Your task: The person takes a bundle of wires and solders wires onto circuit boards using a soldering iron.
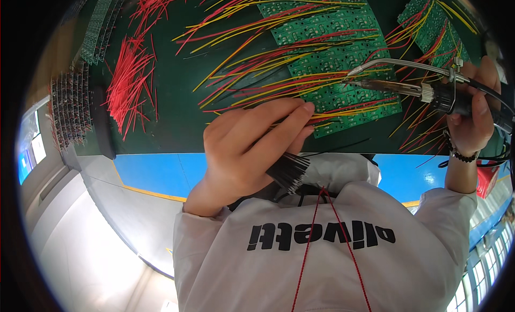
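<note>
My left hand [249,143] is closed around a bundle of black wires [291,171] whose bare ends point down toward my body. Its thumb and forefinger press together over the near left edge of a green circuit board panel [333,104]; whether a single wire sits in that pinch is hidden. Closed on the grip of a soldering iron [397,87], my right hand [473,116] is off the panel's right side. A thin metal solder feed tube [399,63] curves alongside the iron toward its tip, which is over the panel. Rows of red, yellow and black wires [252,70] stretch leftward from the panel.
A loose pile of red wires [129,81] lies on the dark green table [177,119] at left. Stacked boards [72,108] stand at the far left edge. Another wired green panel [424,22] is at the far right. A black cable [491,92] trails behind the iron.
</note>
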`<state>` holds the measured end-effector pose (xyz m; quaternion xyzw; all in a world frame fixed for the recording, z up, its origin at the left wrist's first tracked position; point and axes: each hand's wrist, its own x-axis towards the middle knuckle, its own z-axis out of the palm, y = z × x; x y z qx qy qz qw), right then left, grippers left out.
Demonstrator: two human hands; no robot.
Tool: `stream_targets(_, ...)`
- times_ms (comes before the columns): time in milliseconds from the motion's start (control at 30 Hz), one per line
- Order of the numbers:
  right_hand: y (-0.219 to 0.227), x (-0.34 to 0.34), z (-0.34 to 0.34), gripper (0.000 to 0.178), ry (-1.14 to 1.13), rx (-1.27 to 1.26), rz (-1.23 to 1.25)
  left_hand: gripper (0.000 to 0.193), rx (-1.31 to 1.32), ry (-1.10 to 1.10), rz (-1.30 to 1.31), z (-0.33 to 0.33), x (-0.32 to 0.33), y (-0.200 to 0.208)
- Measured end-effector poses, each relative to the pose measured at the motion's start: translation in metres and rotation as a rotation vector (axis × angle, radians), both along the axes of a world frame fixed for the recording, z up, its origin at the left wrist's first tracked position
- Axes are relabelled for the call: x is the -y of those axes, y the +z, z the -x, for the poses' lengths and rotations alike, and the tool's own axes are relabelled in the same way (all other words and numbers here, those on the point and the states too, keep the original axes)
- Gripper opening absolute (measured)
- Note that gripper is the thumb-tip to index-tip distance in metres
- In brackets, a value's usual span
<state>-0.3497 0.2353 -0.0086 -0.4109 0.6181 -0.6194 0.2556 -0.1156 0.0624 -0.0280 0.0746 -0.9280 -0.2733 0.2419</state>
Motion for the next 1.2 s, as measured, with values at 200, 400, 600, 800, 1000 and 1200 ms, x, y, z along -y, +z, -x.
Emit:
stream_targets(200,-0.009,-0.010,0.001,0.026,-0.036,0.024,0.065,0.016,-0.125,-0.024,0.080,0.004,0.004,-0.010)
stream_targets(400,-0.064,-0.109,0.066,0.036,-0.376,-0.529,-0.234,0.019,-0.084,0.032,0.274,-0.004,0.010,-0.014)
stream_targets(600,-0.064,-0.092,0.067,0.035,-0.238,0.099,-0.111,0.020,0.015,-0.061,0.211,-0.009,0.012,-0.009)
stream_targets(800,-0.020,-0.033,0.015,0.033,-0.110,0.186,0.010,0.019,-0.113,0.054,-0.072,-0.009,0.013,-0.003)
stream_targets(1000,-0.005,-0.007,0.004,0.033,0.159,-0.094,0.112,0.018,-0.121,0.079,-0.126,-0.001,0.013,-0.005)
stream_targets(1200,-0.007,-0.001,-0.005,0.037,0.127,-0.030,0.060,0.019,-0.045,0.084,-0.025,0.001,0.009,-0.005)
